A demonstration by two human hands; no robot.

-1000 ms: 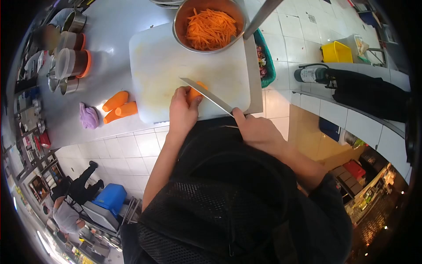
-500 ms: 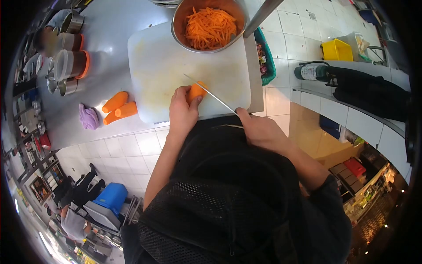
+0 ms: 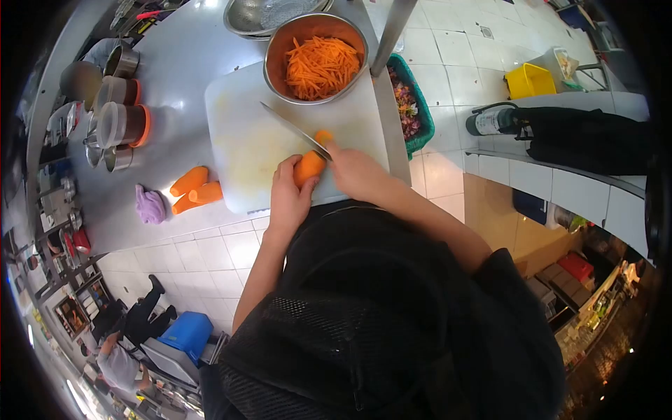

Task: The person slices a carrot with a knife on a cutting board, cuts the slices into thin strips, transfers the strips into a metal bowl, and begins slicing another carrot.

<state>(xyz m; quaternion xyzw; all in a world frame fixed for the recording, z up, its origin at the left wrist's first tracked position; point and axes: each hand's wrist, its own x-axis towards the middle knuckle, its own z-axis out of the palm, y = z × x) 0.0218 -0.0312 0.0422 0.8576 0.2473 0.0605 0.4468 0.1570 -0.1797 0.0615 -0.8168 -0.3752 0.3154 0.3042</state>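
Observation:
My left hand point(image 3: 288, 197) is closed around a peeled carrot point(image 3: 309, 166) on the white cutting board point(image 3: 241, 140). In my right hand point(image 3: 355, 172) is a knife point(image 3: 292, 127), gripped close to the blade. Its blade crosses the carrot's far end, and a short carrot piece point(image 3: 323, 136) lies just beyond it. The knife's handle is hidden in my fist. At the board's far edge stands a metal bowl point(image 3: 274, 70) holding shredded carrot point(image 3: 320, 68). Several peeled carrots point(image 3: 189, 181) lie left of the board, beside a purple cloth point(image 3: 149, 204).
Lidded tubs point(image 3: 115, 124) and small metal pots stand on the left of the steel table point(image 3: 175, 91). Metal bowls point(image 3: 245, 15) sit at the back. A post point(image 3: 395, 35) rises at the right corner, near a green basket of scraps point(image 3: 428, 126). A person point(image 3: 119, 360) is at lower left.
The knife has moved across the carrot, and a piece now lies apart at its far end. My right hand has come in closer to my left. The whole view has shifted slightly.

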